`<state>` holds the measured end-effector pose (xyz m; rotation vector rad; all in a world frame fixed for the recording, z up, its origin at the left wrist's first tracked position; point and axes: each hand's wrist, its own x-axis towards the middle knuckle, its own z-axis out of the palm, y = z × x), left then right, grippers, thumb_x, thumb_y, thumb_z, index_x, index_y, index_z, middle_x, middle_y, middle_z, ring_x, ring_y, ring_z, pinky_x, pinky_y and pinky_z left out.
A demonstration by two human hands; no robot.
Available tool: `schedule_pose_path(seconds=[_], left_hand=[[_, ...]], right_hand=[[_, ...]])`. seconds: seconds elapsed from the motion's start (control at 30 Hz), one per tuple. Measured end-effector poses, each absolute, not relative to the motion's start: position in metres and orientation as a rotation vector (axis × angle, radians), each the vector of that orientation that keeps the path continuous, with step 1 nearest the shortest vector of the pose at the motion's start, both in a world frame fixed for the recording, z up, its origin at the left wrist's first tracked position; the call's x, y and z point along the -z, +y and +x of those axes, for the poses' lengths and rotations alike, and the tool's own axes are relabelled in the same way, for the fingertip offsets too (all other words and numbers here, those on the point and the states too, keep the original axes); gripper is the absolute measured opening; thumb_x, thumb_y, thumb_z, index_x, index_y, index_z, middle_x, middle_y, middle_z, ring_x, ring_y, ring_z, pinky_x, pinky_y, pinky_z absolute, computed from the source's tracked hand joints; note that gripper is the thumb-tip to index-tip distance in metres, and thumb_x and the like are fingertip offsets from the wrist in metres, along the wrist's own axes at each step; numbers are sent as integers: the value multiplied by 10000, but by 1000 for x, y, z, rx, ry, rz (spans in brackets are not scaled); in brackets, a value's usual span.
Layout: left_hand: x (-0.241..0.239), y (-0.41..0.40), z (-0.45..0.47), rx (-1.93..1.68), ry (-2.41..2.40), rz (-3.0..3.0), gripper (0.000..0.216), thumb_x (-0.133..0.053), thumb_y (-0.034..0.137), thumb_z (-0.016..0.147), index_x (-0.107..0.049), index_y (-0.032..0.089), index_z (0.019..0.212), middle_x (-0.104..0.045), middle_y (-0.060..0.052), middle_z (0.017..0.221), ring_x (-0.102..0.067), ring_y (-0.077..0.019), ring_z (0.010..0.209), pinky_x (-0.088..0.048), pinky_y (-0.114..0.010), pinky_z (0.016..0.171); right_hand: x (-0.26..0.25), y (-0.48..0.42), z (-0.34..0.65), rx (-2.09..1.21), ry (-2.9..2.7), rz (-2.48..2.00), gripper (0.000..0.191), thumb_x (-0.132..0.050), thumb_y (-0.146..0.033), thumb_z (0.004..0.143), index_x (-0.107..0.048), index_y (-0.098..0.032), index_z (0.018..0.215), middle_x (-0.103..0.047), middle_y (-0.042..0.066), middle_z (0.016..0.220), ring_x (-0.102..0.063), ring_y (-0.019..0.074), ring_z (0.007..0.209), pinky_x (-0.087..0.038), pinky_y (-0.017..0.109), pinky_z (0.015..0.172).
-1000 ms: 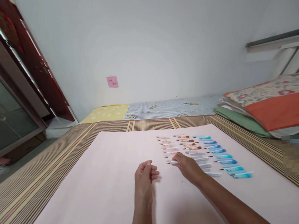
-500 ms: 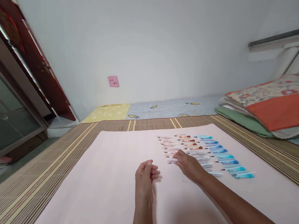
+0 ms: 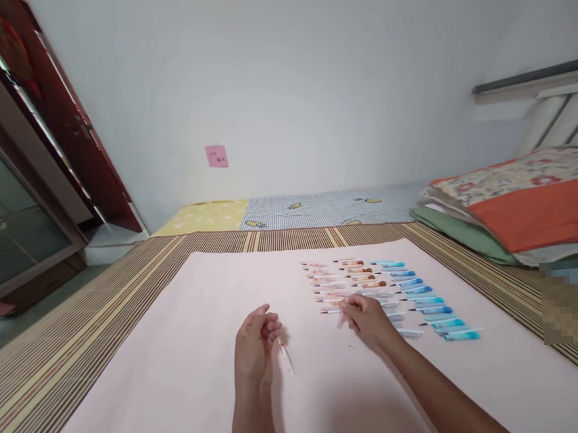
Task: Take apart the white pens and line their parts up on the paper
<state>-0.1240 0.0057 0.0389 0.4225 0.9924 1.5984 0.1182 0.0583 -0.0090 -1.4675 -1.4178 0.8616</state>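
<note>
My left hand (image 3: 257, 343) is curled above the pale sheet, left of the pen rows. A slim, pale clear-and-pink pen (image 3: 285, 357) juts down from its fingers. My right hand (image 3: 369, 318) pinches a small translucent pinkish piece (image 3: 342, 314), perhaps a pen cap or barrel, at the lower left of the rows. Around it lie thin dark-tipped sticks like pen refills, alternating with coloured barrels: pale pink ones (image 3: 321, 273), orange-brown ones (image 3: 363, 277), greyish ones partly hidden by my right hand, and blue-turquoise ones (image 3: 441, 310) on the right.
A large pale pink sheet (image 3: 145, 365) covers the striped mat (image 3: 79, 330). Tiny dark specks lie near my right wrist. Folded cloths and an orange-edged cushion (image 3: 541, 212) are stacked at the right. Behind stands a white wall with a pink note (image 3: 216, 157).
My left hand has moved left and slightly nearer, and the slim pen now shows below its fingers. My right hand has lifted a pinkish piece from the rows. The view has shifted slightly.
</note>
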Motion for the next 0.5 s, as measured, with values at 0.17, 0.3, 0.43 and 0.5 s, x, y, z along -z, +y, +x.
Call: schedule_pose_path(seconds=[0.17, 0.3, 0.43, 0.5], left_hand=[[-39, 6, -132, -1658, 981, 346, 157, -693, 161, 802, -704, 77, 934, -698, -65, 712, -634, -108, 572, -515, -175, 522], [-42, 6, -131, -1655, 975, 323, 129, -679, 148, 814, -709, 76, 917, -698, -64, 707, -633, -107, 562, -518, -174, 513], [-43, 6, -132, -1660, 970, 302, 121, -651, 133, 836, -708, 71, 922, -696, -68, 707, -630, -105, 555, -518, -173, 508], [-44, 6, -135, -1666, 972, 293, 122, -635, 123, 849, -706, 68, 932, -694, -70, 705, -630, -106, 553, -519, -174, 509]], right_hand=[[15, 62, 127, -753, -1436, -1529, 132, -603, -347, 704, -600, -217, 725, -644, 18, 641, -556, 188, 570, -406, 302, 557], [12, 58, 138, -587, -1535, -1569, 99, -583, -179, 667, -637, -213, 742, -656, 42, 847, -600, 230, 838, -419, 327, 750], [9, 49, 130, -461, -1772, -1609, 138, -550, -125, 765, -638, -219, 813, -606, 28, 943, -586, 192, 847, -380, 289, 740], [9, 46, 124, -381, -1945, -1669, 154, -499, -116, 846, -615, -214, 817, -582, 28, 954, -576, 166, 783, -356, 273, 687]])
